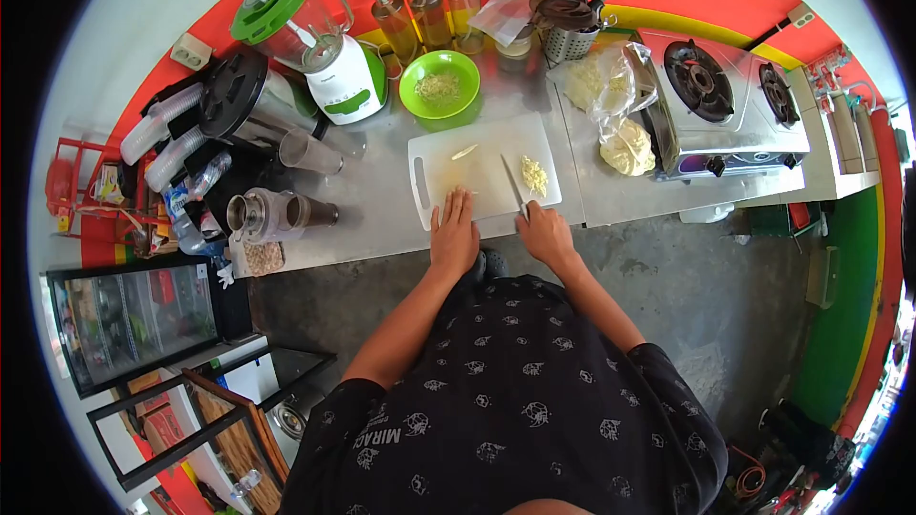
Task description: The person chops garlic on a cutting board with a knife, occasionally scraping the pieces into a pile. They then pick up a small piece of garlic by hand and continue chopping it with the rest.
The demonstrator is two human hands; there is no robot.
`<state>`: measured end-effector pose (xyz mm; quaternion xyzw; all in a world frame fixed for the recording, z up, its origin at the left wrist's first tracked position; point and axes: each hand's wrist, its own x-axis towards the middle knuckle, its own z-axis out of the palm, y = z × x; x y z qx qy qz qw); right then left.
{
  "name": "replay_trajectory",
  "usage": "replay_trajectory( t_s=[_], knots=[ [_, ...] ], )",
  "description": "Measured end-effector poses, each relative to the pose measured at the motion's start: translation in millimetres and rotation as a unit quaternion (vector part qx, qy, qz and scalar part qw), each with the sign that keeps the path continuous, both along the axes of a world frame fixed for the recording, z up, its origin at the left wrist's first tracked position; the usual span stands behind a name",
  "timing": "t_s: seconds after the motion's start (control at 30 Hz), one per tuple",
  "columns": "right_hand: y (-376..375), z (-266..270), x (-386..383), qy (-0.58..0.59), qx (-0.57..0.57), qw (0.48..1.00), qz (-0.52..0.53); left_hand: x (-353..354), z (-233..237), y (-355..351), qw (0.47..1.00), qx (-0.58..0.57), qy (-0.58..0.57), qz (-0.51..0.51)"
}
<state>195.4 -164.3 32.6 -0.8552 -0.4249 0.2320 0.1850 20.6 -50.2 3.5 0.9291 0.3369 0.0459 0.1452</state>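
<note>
Knife [513,193] sits in the right hand [547,234], which is closed around its handle, blade pointing away across the cutting board [448,181]. Just beyond the blade tip lies a small pile of chopped pieces [534,175]. The left hand [454,234] rests flat and open on the board's near edge, close beside the right. Bare counter [382,215] runs left of the left hand. Beyond both hands, a green bowl [439,86] holds pale shreds.

Plastic and steel surfaces
The white cutting board [477,181] looks matt plastic; the knife [515,195] has a bare metal blade; the counter [382,219] is dull steel; the green bowl [448,113] is glossy plastic.
</note>
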Motion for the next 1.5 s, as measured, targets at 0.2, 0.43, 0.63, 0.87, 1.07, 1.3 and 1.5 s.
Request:
replay_trajectory(
  t_s=[0.2, 0.43, 0.63, 0.87, 1.07, 1.3, 1.5],
  knots=[
    [2.4, -7.1, -6.5, -0.020, -0.022, 1.000, -0.010, 22.2, 3.4, -5.5, 0.999, -0.003, -0.028, -0.016],
    [17.1, 2.3, -16.6, -0.008, 0.010, 1.000, 0.011, 41.0, 24.9, -16.1, 0.998, 0.041, -0.026, 0.035],
    [23.6, -1.5, -18.6, -0.035, -0.009, 0.999, 0.033, 36.3, 8.7, -9.4, 0.998, 0.027, -0.059, 0.004],
    [12.2, 1.5, -22.0, -0.076, -0.103, 0.986, 0.105, 29.3, 9.6, -22.5, 0.997, 0.018, -0.077, -0.017],
    [22.3, -5.0, -20.6, -0.088, -0.128, 0.982, 0.106, 28.3, 7.5, -15.3, 0.996, 0.024, -0.081, -0.036],
    [24.2, 2.8, -28.9, -0.077, -0.172, 0.975, 0.117, 27.6, 11.0, -12.0, 0.997, 0.001, -0.077, -0.029],
    [28.6, 7.8, -23.4, -0.090, -0.162, 0.977, 0.108, 30.0, 13.7, -6.2, 0.997, -0.022, -0.069, -0.023]
  ],
)
